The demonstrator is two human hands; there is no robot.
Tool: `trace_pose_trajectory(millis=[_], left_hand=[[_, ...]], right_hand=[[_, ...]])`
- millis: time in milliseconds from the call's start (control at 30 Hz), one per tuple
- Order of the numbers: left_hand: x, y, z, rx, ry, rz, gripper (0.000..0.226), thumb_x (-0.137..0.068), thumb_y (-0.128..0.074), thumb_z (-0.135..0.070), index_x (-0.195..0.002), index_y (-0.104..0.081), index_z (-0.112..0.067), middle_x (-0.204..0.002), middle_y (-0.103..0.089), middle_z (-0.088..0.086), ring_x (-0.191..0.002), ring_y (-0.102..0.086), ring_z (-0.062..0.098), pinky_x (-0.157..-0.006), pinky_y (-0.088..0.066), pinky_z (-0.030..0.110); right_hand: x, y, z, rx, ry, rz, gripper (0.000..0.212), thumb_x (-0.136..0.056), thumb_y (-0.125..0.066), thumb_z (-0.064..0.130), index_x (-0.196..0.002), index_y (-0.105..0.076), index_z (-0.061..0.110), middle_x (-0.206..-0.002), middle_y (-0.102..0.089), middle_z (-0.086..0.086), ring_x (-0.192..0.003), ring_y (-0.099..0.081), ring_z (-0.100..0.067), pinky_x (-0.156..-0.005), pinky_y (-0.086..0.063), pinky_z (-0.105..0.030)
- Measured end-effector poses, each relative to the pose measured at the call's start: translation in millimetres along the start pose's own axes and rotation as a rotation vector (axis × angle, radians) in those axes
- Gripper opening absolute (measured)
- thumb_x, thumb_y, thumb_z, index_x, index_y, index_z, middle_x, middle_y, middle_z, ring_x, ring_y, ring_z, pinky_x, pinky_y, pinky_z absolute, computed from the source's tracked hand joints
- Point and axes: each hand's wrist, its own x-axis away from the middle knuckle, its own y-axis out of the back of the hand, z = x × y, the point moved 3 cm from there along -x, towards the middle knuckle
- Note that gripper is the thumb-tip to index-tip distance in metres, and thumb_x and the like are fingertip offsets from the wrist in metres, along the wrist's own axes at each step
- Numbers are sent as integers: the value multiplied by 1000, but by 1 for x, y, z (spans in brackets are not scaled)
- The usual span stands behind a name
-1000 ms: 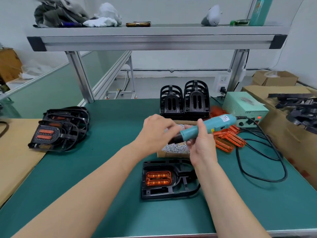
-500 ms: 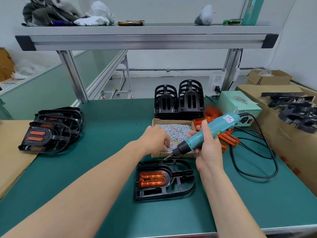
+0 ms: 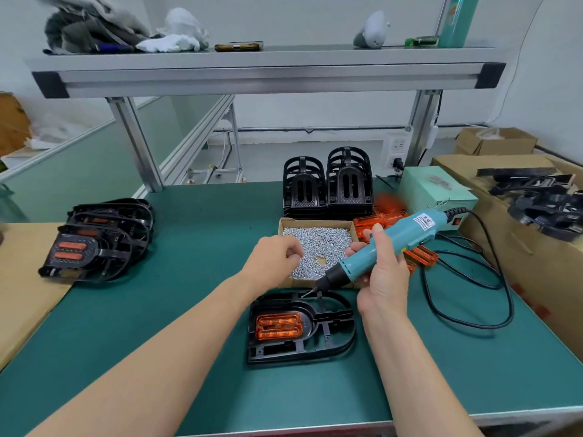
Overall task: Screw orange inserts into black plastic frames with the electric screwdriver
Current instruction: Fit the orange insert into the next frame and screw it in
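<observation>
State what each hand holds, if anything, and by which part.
The right hand grips the screwdriver around its teal body. Whether the left hand, over the screw box, pinches a screw cannot be told.

The mat (image 3: 157, 310) in front of me is plain dark green. The frame (image 3: 331, 345) on it is black, and its insert (image 3: 279, 326) is see-through orange with two ribbed bars. My screwdriver (image 3: 400, 241) is teal with a black nose and a white label; its cable (image 3: 504, 310) is black. The screws (image 3: 318, 244) are silver, in a brown cardboard box (image 3: 315, 221). The power box (image 3: 432, 190) is pale green. The spare inserts (image 3: 422, 257) are orange, and the upright frames (image 3: 328, 187) are black.
</observation>
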Motion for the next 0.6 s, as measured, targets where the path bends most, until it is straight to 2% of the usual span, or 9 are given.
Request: trace_pose_trajectory(millis=[100,167,267,433,500,600], left_hand=[[13,6,-3,170,41,-60,16,-88,-64,-13,-88,-69,-28,-75,-69,-11,-81,-63,7,-67,-40,9],[27,9,-4,417,70,-71,16,-87,-68,-14,-87,-73,-29,-78,-75,-12,-88,-68,5,-78,-47,15],[53,7,-1,724,122,-50,19,-90,-68,-10,-88,-77,-27,-85,-78,-6,-93,-70,3,-87,-45,22],[84,0,11,1056,225,-79,14,-94,-59,2,-93,-68,-10,-87,-76,9,-80,-65,13,-81,-48,29],[92,-1,13,1135,253,-98,13,-92,-61,3,-91,-67,-9,-87,-73,11,-81,-61,17,-83,-47,34],[101,0,17,1176,288,-139,17,-88,-66,2,-81,-72,-12,-86,-65,11,-84,-53,25,-83,-46,38]], right_hand=[[4,-2,4,-40,23,-21,21,-90,-73,27,-103,-64,13,-66,-66,-2,-61,-63,-14,-63,-53,-29],[5,-3,8,-67,35,-41,20,-90,-73,23,-104,-60,16,-63,-65,-1,-60,-62,-13,-63,-52,-29],[6,-2,13,-106,46,-51,23,-89,-72,19,-107,-58,16,-62,-65,2,-60,-62,-12,-66,-53,-28],[12,-9,11,-116,41,-19,18,-88,-74,17,-99,-60,20,-66,-68,3,-63,-66,-11,-70,-52,-28],[16,-12,8,-125,29,2,19,-87,-76,21,-98,-61,21,-69,-69,2,-65,-67,-11,-67,-55,-25],[23,-17,5,-143,-15,14,30,-87,-77,29,-109,-60,19,-70,-70,2,-65,-68,-11,-58,-54,-18]])
